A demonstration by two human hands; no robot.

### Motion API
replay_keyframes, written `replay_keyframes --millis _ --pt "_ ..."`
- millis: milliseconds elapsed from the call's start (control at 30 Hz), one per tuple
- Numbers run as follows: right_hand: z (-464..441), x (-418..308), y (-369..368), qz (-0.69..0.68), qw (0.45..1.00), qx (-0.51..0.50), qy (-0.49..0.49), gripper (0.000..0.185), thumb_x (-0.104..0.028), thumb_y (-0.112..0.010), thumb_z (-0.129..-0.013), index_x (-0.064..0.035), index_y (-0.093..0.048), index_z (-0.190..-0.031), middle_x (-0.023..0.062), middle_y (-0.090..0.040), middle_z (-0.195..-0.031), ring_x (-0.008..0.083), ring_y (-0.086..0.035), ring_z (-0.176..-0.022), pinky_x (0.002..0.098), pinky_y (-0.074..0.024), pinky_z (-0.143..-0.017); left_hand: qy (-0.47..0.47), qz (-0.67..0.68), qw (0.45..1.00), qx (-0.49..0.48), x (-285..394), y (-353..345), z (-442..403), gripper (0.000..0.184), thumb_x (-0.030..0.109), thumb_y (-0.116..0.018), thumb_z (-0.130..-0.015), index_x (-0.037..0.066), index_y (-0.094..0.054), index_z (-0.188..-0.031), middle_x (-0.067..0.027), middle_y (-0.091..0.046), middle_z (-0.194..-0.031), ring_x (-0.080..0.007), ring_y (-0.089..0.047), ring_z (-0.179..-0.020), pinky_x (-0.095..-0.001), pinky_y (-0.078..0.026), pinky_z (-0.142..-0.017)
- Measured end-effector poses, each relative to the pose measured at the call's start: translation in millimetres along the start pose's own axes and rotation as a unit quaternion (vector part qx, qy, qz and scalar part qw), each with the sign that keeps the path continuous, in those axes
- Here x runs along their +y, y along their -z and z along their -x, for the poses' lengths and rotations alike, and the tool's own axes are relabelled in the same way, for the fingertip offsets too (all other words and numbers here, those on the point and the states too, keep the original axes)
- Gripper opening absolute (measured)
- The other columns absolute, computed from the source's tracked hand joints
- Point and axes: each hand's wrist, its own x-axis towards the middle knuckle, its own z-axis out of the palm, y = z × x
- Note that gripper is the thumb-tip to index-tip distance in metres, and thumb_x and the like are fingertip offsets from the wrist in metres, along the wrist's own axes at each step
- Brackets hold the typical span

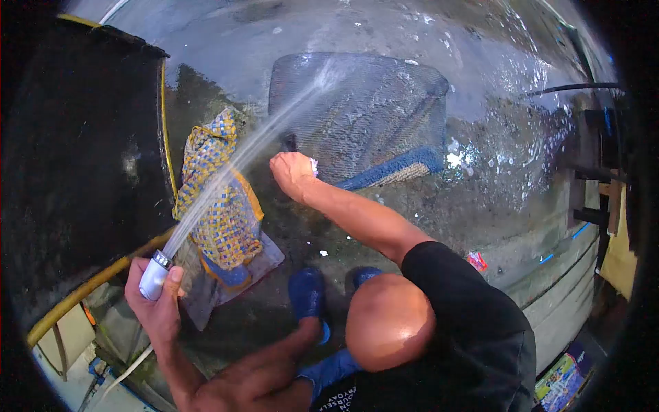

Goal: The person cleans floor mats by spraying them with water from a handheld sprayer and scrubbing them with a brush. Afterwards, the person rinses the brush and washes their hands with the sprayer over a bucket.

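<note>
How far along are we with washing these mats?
Done: the ribbed mat is spread flat except for one folded edge, and looks wet.
In hand: the left hand aims the nozzle, its jet hitting that mat; the right hand is at its edge, grip unclear.
Left, probably: rinsing off the white suds beside it. Whether the crumpled checked mat is washed, I can't tell.

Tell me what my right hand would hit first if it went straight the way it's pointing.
Going by its line, your right hand would probably meet the water spray first, with the checkered mat beyond. Depth is unclear, so it might pass under the spray.
</note>
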Motion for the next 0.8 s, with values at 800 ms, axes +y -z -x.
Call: replay_keyframes --millis 800 --pt "216.4 224.2 93.3 0.161 0.972 -0.072 -0.156 0.02 -0.013 -0.055 -0.092 -0.0054 -0.064 -0.107 0.022 -0.063 -0.106 0.0383 -0.072 -0.083 0.0484 -0.0594 -0.069 -0.028 0.003 0.997 -0.079 19.2 -24.3 -4.9 0.029 0.01 -0.08 -0.085 0.009 -0.051 -0.082 0.0055 -0.052 -0.069 -0.0022 -0.047 -0.058 -0.0205 -0.038 -0.051"
